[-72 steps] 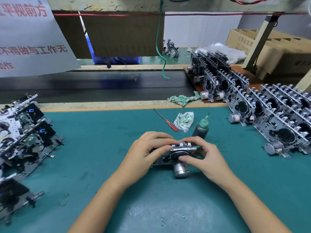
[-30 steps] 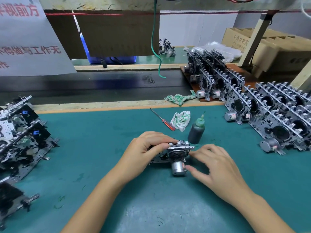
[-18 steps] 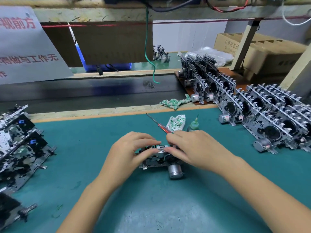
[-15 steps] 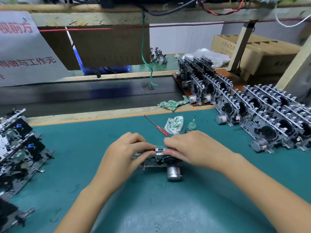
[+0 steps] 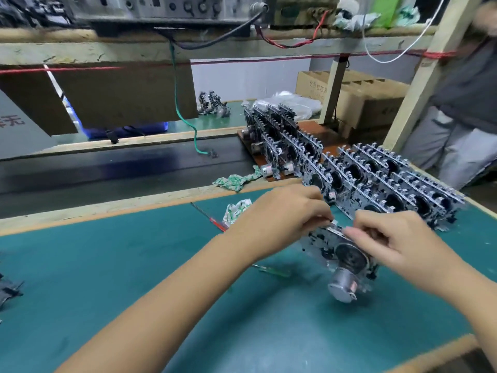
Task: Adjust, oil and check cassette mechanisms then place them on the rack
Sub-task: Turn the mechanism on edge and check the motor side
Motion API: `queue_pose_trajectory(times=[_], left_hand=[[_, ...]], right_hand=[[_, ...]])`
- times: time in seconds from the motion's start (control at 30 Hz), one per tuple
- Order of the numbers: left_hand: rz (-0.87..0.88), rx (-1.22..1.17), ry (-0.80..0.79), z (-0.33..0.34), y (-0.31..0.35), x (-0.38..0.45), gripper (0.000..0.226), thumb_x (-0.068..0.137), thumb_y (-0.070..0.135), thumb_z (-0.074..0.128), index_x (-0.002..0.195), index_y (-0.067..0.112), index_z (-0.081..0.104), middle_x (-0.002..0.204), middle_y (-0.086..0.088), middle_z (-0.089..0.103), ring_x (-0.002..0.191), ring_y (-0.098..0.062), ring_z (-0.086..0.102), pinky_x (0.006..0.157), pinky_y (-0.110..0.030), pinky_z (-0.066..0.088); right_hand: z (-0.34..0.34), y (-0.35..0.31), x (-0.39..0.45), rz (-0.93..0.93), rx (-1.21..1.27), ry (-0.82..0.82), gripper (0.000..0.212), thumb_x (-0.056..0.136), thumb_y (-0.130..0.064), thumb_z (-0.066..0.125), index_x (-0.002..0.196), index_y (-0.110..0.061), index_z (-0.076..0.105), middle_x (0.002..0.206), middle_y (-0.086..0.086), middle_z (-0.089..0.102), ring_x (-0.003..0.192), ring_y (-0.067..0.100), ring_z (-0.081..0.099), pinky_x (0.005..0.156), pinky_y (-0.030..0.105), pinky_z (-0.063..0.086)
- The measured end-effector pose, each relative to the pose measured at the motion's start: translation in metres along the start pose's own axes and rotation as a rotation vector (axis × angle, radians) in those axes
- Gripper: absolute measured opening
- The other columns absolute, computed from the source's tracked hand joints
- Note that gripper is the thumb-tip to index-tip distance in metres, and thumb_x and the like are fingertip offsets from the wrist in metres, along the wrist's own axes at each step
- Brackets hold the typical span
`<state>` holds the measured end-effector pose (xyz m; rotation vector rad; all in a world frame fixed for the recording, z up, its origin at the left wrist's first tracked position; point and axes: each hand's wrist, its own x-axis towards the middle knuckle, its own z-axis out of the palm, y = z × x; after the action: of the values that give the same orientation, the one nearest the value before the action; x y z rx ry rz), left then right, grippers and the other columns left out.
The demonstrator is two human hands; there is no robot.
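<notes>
Teal bench mat [image 5: 107,278] under wooden shelf [image 5: 134,49]

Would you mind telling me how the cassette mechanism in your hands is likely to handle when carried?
The cassette mechanism is probably stiff, being a metal frame. Its cylindrical motor hangs off one edge, so it may feel lopsided. Thin tabs look snag-prone, so the left hand and right hand wisely pinch its top edge.

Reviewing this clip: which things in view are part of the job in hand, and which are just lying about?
In use:
mechanism, held by left hand and right hand
racked mechanisms
red screwdriver

Lying about:
rags
cardboard boxes
green cable
plastic bag
</notes>
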<state>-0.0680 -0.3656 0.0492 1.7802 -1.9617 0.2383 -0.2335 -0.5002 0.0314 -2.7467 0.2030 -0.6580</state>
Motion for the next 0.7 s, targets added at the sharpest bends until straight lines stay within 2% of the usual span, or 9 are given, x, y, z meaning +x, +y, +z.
queue_pose_trajectory(times=[0.07, 0.2, 0.27, 0.33, 0.47, 0.53, 0.63, 0.7], left_hand=[[-0.016, 0.106, -0.067, 0.016, -0.007, 0.025, 0.024, 0.096, 0.022, 0.055, 0.114, 0.014, 0.067, 0.107, -0.005, 0.064, 0.1, -0.026, 0.059, 0.077, -0.038, 0.046], [-0.04, 0.323, -0.269, 0.05, -0.022, 0.051, 0.045, 0.097, 0.032, 0.049, 0.139, 0.017, 0.042, 0.135, -0.002, 0.048, 0.12, -0.022, 0.048, 0.094, -0.038, 0.044], [-0.05, 0.345, -0.329, 0.061, -0.027, 0.055, 0.057, 0.096, 0.033, 0.051, 0.146, 0.016, 0.03, 0.148, -0.003, 0.036, 0.126, -0.023, 0.043, 0.101, -0.038, 0.04], [-0.083, 0.313, -0.383, 0.069, -0.03, 0.057, 0.069, 0.095, 0.034, 0.053, 0.151, 0.016, 0.016, 0.158, -0.003, 0.019, 0.133, -0.024, 0.036, 0.106, -0.037, 0.036], [-0.158, 0.327, -0.494, 0.082, -0.027, 0.06, 0.089, 0.094, 0.035, 0.056, 0.151, 0.014, -0.009, 0.16, -0.003, -0.009, 0.143, -0.025, 0.02, 0.11, -0.039, 0.03], [-0.175, 0.383, -0.506, 0.088, -0.024, 0.061, 0.092, 0.095, 0.035, 0.055, 0.15, 0.013, -0.015, 0.159, -0.004, -0.015, 0.145, -0.025, 0.014, 0.113, -0.039, 0.025], [-0.193, 0.419, -0.492, 0.093, -0.022, 0.063, 0.088, 0.097, 0.03, 0.05, 0.149, 0.014, -0.019, 0.159, -0.004, -0.018, 0.146, -0.027, 0.008, 0.114, -0.041, 0.022], [-0.203, 0.429, -0.484, 0.095, -0.019, 0.062, 0.086, 0.098, 0.028, 0.048, 0.148, 0.014, -0.02, 0.158, -0.004, -0.019, 0.146, -0.027, 0.005, 0.116, -0.042, 0.02]], right_hand=[[0.004, 0.019, 0.005, 0.103, -0.022, 0.019, 0.035, 0.092, -0.032, 0.058, 0.062, -0.02, 0.044, 0.044, -0.001, 0.037, 0.045, 0.011, 0.035, 0.05, 0.021, 0.03], [0.023, 0.044, 0.021, 0.252, -0.236, -0.028, 0.031, 0.093, -0.028, 0.054, 0.067, -0.016, 0.043, 0.045, -0.005, 0.039, 0.049, 0.022, 0.04, 0.055, 0.038, 0.033], [0.028, 0.053, 0.026, 0.298, -0.281, -0.016, 0.036, 0.095, -0.028, 0.053, 0.063, -0.022, 0.035, 0.046, -0.006, 0.038, 0.05, 0.024, 0.041, 0.052, 0.035, 0.03], [0.031, 0.06, 0.028, 0.328, -0.322, 0.007, 0.035, 0.095, -0.03, 0.052, 0.065, -0.023, 0.035, 0.047, -0.009, 0.038, 0.051, 0.025, 0.043, 0.052, 0.033, 0.028], [0.034, 0.066, 0.029, 0.35, -0.367, 0.066, 0.029, 0.093, -0.031, 0.054, 0.07, -0.016, 0.044, 0.05, -0.006, 0.044, 0.052, 0.025, 0.046, 0.052, 0.03, 0.028], [0.033, 0.067, 0.03, 0.377, -0.391, 0.076, 0.028, 0.094, -0.032, 0.053, 0.072, -0.015, 0.046, 0.054, 0.0, 0.051, 0.054, 0.026, 0.047, 0.053, 0.03, 0.029], [0.033, 0.066, 0.032, 0.413, -0.416, 0.08, 0.028, 0.094, -0.031, 0.053, 0.073, -0.013, 0.047, 0.056, 0.003, 0.051, 0.056, 0.029, 0.049, 0.053, 0.031, 0.03], [0.031, 0.061, 0.031, 0.429, -0.529, 0.075, 0.026, 0.095, -0.036, 0.05, 0.081, -0.014, 0.049, 0.063, 0.004, 0.057, 0.062, 0.03, 0.058, 0.053, 0.03, 0.031]])
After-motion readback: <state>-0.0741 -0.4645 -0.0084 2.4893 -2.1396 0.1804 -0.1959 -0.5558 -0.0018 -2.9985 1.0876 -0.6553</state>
